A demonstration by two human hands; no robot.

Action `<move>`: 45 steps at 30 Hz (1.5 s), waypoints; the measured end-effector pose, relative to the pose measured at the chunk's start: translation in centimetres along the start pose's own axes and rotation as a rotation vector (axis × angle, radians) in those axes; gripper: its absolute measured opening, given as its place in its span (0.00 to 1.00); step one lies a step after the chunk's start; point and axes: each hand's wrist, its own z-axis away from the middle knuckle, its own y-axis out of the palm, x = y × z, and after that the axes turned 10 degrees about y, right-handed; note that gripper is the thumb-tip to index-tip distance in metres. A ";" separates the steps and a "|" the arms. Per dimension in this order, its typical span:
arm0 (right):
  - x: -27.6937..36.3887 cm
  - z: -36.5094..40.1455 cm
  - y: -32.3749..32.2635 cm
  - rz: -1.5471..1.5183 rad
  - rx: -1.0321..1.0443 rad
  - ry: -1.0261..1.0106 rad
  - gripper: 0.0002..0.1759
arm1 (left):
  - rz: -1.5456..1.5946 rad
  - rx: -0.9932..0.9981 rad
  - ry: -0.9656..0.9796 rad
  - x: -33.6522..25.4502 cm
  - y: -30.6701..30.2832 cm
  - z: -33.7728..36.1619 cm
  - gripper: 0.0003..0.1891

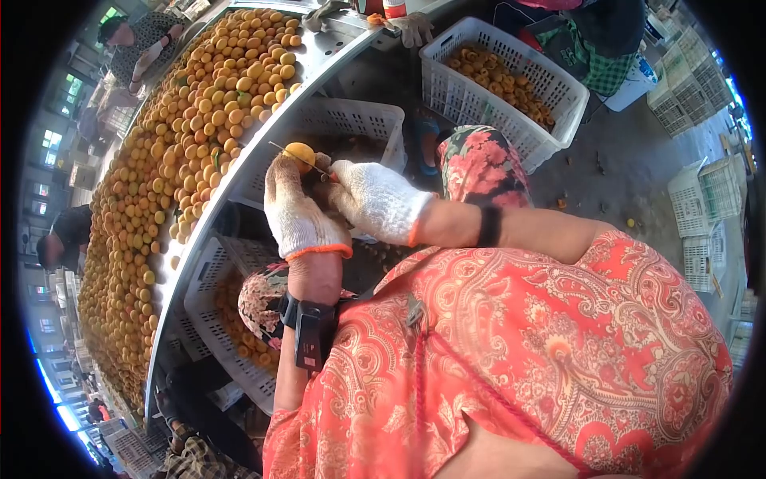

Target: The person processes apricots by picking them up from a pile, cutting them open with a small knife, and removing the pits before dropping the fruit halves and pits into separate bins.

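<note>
Left hand: grasping apricot, centre-left
Right hand: clenched on knife
Crate, upper right: cut apricots
Tabletop, upper left: heaped apricots; edge near left hand

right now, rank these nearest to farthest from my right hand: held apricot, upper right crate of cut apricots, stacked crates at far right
1. Apricot, left of it, in the left hand
2. Crate of cut apricots, upper right
3. Stacked crates, far right

One yellow-orange fruit held in the gloved left hand, a thin-bladed tool gripped by the gloved right hand, whole fruits heaped on a metal table, cut pieces held in a white crate
</note>
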 end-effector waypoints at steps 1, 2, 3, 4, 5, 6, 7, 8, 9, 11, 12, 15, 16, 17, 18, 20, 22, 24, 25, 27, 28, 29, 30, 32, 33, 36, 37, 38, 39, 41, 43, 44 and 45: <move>0.1 0.1 -0.2 0.000 -0.003 0.002 0.21 | -0.053 0.020 0.002 -0.3 0.3 0.3 0.11; 0.7 0.3 -0.7 -0.014 0.025 0.028 0.21 | -0.107 0.038 0.004 -0.4 0.4 0.5 0.11; 0.9 0.5 -1.0 -0.029 0.054 0.054 0.21 | -0.107 0.038 0.002 -0.3 0.2 0.4 0.11; 0.9 0.5 -1.1 -0.029 0.053 0.054 0.21 | -0.151 0.067 0.006 -0.1 -0.2 0.3 0.11; 0.8 0.6 -1.1 0.028 0.036 0.021 0.22 | -0.196 0.096 0.011 0.1 -0.6 0.1 0.12; 0.7 0.6 -1.1 0.086 0.020 -0.012 0.22 | -0.196 0.095 0.010 0.4 -1.1 -0.2 0.12; 0.4 0.4 -1.0 0.086 0.022 -0.010 0.22 | -0.157 0.074 0.008 0.8 -1.5 -0.5 0.13; 0.1 0.2 -0.7 0.094 0.013 0.013 0.22 | -0.118 0.055 0.005 1.0 -1.6 -0.7 0.15; -0.1 0.0 -0.5 0.102 0.002 0.035 0.22 | -0.118 0.053 0.004 1.1 -1.5 -0.8 0.15; -0.1 0.2 -0.6 0.126 0.014 0.036 0.22 | -0.114 -0.096 -0.133 1.1 -1.2 -1.1 0.17; -0.2 0.2 -0.6 0.150 0.025 0.037 0.22 | -0.115 -0.097 -0.134 1.2 -1.1 -1.3 0.17; -0.7 0.3 -0.4 0.121 -0.004 0.039 0.22 | -0.143 -0.136 -0.099 1.5 -1.2 -1.6 0.17; -0.8 0.1 -0.4 0.120 -0.005 0.043 0.22 | -0.106 -0.045 -0.083 1.5 -1.5 -1.6 0.15; -0.8 -0.1 -0.5 0.051 -0.018 0.035 0.21 | -0.069 0.048 -0.068 1.5 -1.5 -1.4 0.14; -0.9 -0.2 -0.5 -0.018 -0.032 0.026 0.21 | -0.070 0.048 -0.072 1.5 -1.3 -1.2 0.14; -1.3 -0.5 -0.2 0.005 -0.043 0.023 0.21 | -0.149 0.214 0.016 1.2 -0.9 -0.6 0.13; -1.7 -0.6 -0.1 0.055 -0.069 0.009 0.20 | -0.102 0.208 0.011 1.4 -0.8 -0.7 0.14; -1.1 -0.5 -0.5 0.060 -0.070 0.007 0.20 | -0.058 0.118 -0.064 1.3 -0.3 -0.3 0.13; -1.0 -0.4 -0.6 0.063 -0.074 0.007 0.20 | -0.058 0.117 -0.064 1.3 -0.4 -0.3 0.13; -1.8 -0.6 -0.2 0.052 -0.092 0.005 0.20 | 0.021 0.003 -0.173 1.5 -0.5 -0.4 0.13; -2.1 -0.7 -0.1 0.041 -0.109 0.003 0.20 | 0.021 0.004 -0.173 1.6 -0.7 -0.6 0.13; -1.8 -0.5 -0.2 0.040 -0.110 0.003 0.20 | -0.010 0.022 -0.161 1.6 -1.1 -0.8 0.13; -1.2 -0.3 -0.6 0.024 -0.085 0.026 0.19 | -0.041 0.040 -0.150 1.6 -1.4 -0.9 0.12; -0.9 -0.1 -0.7 0.010 -0.063 0.048 0.18 | -0.046 0.090 -0.096 1.3 -1.6 -1.1 0.12; -0.9 -0.1 -0.8 0.027 -0.064 0.008 0.18 | -0.049 0.140 -0.045 1.4 -1.5 -1.1 0.13; -1.6 -0.3 -0.4 0.029 -0.075 -0.072 0.14 | -0.046 0.190 0.082 0.9 -0.5 -0.5 0.13; -1.6 -0.3 -0.3 0.032 -0.073 -0.063 0.16 | -0.045 0.186 0.085 0.8 -0.5 -0.4 0.13; -1.6 -0.4 -0.3 0.034 -0.072 -0.053 0.19 | -0.024 0.176 0.033 0.7 -0.5 -0.3 0.13; -1.5 -0.4 -0.2 0.034 -0.069 -0.052 0.19 | -0.004 0.167 -0.022 0.7 -0.5 -0.2 0.13; -1.2 -0.6 -0.1 0.001 -0.107 -0.027 0.20 | 0.053 0.054 -0.123 1.1 -0.5 -0.4 0.13; -1.7 -0.7 0.0 0.001 -0.112 -0.043 0.21 | 0.055 0.011 -0.152 1.3 -0.3 -0.4 0.13; -1.8 -0.8 0.1 0.002 -0.116 -0.056 0.21 | 0.058 -0.034 -0.183 1.4 -0.2 -0.4 0.13; -1.9 -0.8 0.1 0.003 -0.115 -0.055 0.21 | 0.058 -0.035 -0.184 1.4 -0.3 -0.4 0.13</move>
